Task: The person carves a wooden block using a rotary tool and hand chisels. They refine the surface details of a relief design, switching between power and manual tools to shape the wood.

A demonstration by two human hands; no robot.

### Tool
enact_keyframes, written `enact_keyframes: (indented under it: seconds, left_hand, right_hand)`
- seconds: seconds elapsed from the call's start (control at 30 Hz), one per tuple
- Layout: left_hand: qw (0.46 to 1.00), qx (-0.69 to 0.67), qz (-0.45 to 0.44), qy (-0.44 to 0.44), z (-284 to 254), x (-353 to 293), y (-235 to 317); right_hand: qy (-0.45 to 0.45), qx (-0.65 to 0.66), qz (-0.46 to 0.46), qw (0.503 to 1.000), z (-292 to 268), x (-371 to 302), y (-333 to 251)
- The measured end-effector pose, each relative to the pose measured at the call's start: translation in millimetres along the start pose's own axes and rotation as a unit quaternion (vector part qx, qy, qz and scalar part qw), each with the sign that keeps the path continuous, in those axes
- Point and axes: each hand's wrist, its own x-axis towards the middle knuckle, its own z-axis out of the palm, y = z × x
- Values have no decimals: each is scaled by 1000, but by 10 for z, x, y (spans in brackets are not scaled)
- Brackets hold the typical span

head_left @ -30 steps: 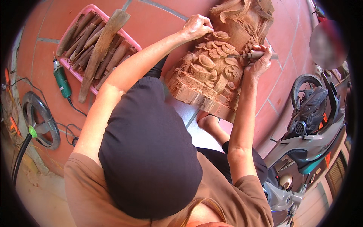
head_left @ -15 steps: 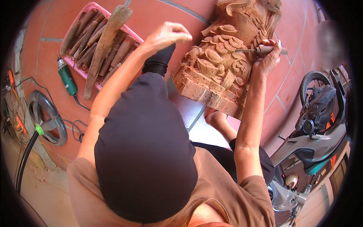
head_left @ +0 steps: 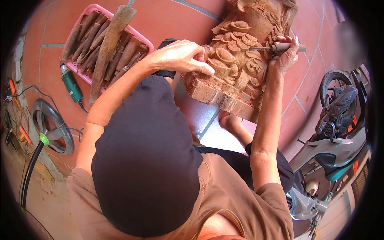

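My right hand (head_left: pixel 285 61) is closed around the wooden handle of a carving chisel (head_left: pixel 275 48). Its thin metal blade points left across the carved wood block (head_left: pixel 243 60), which has rounded, overlapping relief shapes and a rough base. Over the block's left edge, my left hand (head_left: pixel 182 56) holds no tool. Its thumb stands apart from the bent fingers and comes down at the carving; whether it touches the wood I cannot tell. Part of those fingers is hidden behind the hand.
Left, a pink basket (head_left: pixel 149 43) holds several wooden-handled tools, with a long wooden bat (head_left: pixel 107 54) across it. Beside it lie a green corded power tool (head_left: pixel 71 83) and a dark wheel (head_left: pixel 37 120). My raised black-clad knee (head_left: pixel 146 156) fills the middle. A motorbike (head_left: pixel 340 148) stands right.
My left hand has come down and right from above the floor to the carving's left edge, its thumb now spread. The right hand keeps the chisel at nearly the same place.
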Motion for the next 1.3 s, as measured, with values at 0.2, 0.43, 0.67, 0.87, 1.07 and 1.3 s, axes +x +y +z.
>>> enact_keyframes:
  seconds: [0.2, 0.43, 0.67, 0.87, 1.07, 1.3]
  left_hand:
    - [995, 78, 6, 59, 68, -51, 139]
    - [999, -51, -2, -11, 22, 66, 66]
    - [974, 141, 12, 176, 38, 69, -146]
    - [939, -36, 37, 341, -61, 150, -320]
    - [988, -37, 107, 105, 106, -56, -185]
    - [991, 56, 91, 82, 162, 17, -180]
  right_hand:
    - [6, 14, 8, 1000, 26, -7, -5]
    - [0, 19, 3, 1000, 12, -3, -1]
    - [1, 26, -1, 1000, 4, -7, 3]
    - [-1, 34, 3, 999, 16, 13, 5]
    - [-1, 31, 0, 1000, -17, 19, 24]
    - [7, 20, 6, 1000, -13, 22, 16]
